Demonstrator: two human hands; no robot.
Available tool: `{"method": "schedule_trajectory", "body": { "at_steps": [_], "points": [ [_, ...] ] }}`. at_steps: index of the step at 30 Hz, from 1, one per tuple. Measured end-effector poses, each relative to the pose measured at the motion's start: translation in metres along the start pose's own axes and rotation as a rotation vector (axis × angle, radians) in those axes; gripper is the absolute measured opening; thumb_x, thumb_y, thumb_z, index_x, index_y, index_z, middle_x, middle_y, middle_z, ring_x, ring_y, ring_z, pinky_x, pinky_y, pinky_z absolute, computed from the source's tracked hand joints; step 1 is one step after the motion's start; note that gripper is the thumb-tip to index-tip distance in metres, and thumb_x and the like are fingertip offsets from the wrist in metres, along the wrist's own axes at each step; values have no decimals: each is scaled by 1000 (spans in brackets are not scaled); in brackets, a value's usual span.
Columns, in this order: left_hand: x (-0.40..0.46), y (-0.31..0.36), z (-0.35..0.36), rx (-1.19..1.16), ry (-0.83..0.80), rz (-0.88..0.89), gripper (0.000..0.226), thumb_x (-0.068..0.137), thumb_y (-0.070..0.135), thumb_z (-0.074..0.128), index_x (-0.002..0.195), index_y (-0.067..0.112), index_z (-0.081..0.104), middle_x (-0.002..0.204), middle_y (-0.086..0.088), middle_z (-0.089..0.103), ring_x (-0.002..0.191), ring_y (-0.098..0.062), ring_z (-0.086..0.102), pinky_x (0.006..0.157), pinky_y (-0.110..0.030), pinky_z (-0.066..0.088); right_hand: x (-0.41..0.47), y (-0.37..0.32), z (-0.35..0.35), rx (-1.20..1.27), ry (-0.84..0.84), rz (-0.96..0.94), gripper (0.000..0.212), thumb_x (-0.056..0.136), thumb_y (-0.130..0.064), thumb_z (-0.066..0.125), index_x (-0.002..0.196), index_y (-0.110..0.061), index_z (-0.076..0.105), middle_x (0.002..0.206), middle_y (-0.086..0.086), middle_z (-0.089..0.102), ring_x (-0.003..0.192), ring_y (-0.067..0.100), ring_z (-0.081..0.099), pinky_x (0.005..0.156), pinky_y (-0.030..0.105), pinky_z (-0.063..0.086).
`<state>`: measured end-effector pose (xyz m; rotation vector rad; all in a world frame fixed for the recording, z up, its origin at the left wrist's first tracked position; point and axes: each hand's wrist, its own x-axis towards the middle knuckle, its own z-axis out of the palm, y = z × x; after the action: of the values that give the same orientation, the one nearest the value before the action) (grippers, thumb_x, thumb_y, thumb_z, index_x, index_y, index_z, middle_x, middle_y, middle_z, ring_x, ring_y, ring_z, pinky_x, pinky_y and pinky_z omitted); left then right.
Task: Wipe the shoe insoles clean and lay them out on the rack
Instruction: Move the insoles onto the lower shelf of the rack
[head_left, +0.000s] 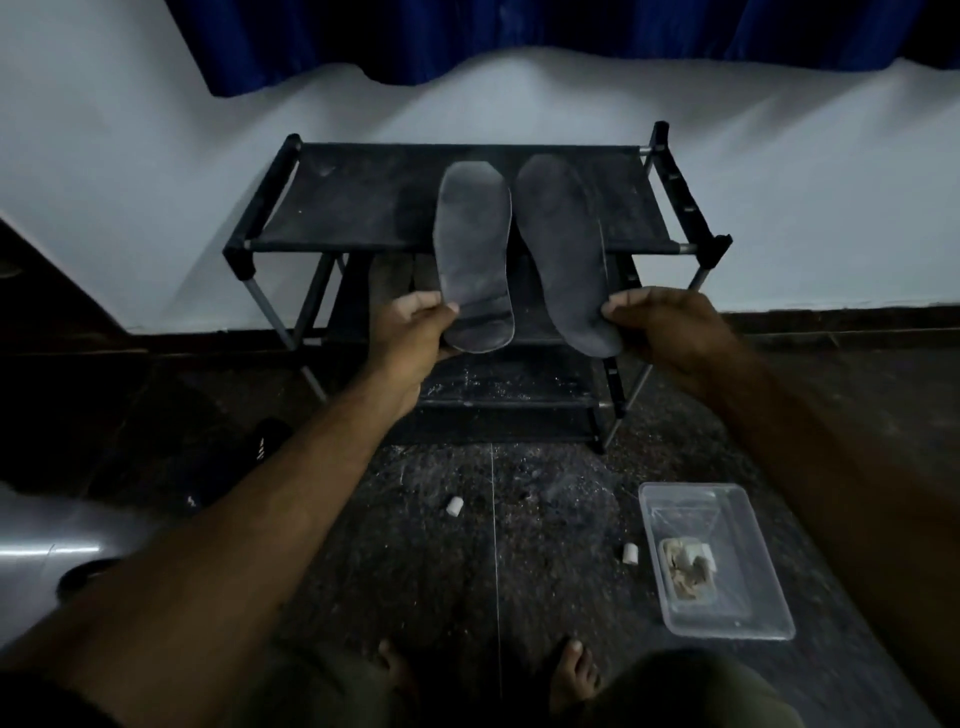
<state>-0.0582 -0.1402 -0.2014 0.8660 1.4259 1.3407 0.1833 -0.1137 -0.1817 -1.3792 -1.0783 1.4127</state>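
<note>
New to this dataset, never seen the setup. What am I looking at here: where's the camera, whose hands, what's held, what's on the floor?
There is no robot: a person wears a wide-angle camera on the head, looking forward and down. The left hand pinches the left insole near its heel; the right hand pinches the right insole the same way. Both insoles are held up in front of a black shoe rack against the wall. On the floor lie a clear plastic tray holding a crumpled cloth and two small white pieces. The person's bare feet show at the bottom.
</note>
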Motion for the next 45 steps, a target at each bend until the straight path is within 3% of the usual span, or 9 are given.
{"method": "schedule_trajectory", "body": {
  "at_steps": [5,11,17,23,30,33,35,38,45],
  "points": [
    [-48,-33,-21,39,-6,-51,17,96,8,57,110,3,65,94,-6,72,84,-14,69,66,-24,57,-42,40,1,2,-56,40,17,89,3,61,76,-7,65,70,5,68,63,12,64,56,19,55],
    [-73,-61,-30,72,17,-103,19,97,6,54,113,0,63,88,-4,70,71,-5,68,57,-19,55,-63,75,6,-11,-52,111,14,88,3,62,77,-6,67,70,4,70,63,13,67,55,21,55],
    [-65,-83,-29,118,35,-162,21,97,6,55,116,0,62,84,0,69,71,-7,65,55,-19,54,-57,92,12,-28,-16,153,13,89,2,61,78,-5,65,78,9,68,70,18,65,57,22,56],
    [-24,-90,-25,130,49,-180,24,98,4,54,119,-5,58,95,-9,67,74,-9,64,52,-18,54,-15,110,13,-39,64,165,16,88,1,64,75,-9,67,68,3,70,66,16,66,57,24,54],
    [53,-88,-9,139,15,-191,25,99,6,53,122,-4,56,91,-1,62,79,-10,61,54,-19,54,61,116,23,-43,126,106,24,86,2,66,66,-11,64,52,-5,66,55,13,63,62,28,56],
    [91,-91,3,177,4,-184,26,98,7,54,122,-3,56,108,-12,63,90,-18,62,59,-21,54,95,116,29,-48,131,104,22,86,2,66,67,-9,62,48,-6,64,47,8,62,53,23,54],
    [112,-90,12,193,-1,-163,25,98,7,54,122,-3,56,107,-11,62,89,-18,61,60,-22,53,113,112,34,-39,134,90,23,86,3,65,67,-8,60,44,-7,61,43,4,60,46,19,51],
    [144,-92,24,204,-18,-141,14,99,6,54,112,2,56,94,-5,61,80,-13,60,58,-23,53,143,113,38,-47,158,64,23,86,2,67,67,-9,60,43,-9,60,42,2,60,43,17,48],
    [198,-108,35,274,29,-150,3,95,5,59,96,7,57,104,-11,63,93,-22,65,58,-29,55,190,125,37,-125,193,98,23,82,-2,73,64,-10,61,56,-1,64,51,9,64,46,20,51]
  ]
}}
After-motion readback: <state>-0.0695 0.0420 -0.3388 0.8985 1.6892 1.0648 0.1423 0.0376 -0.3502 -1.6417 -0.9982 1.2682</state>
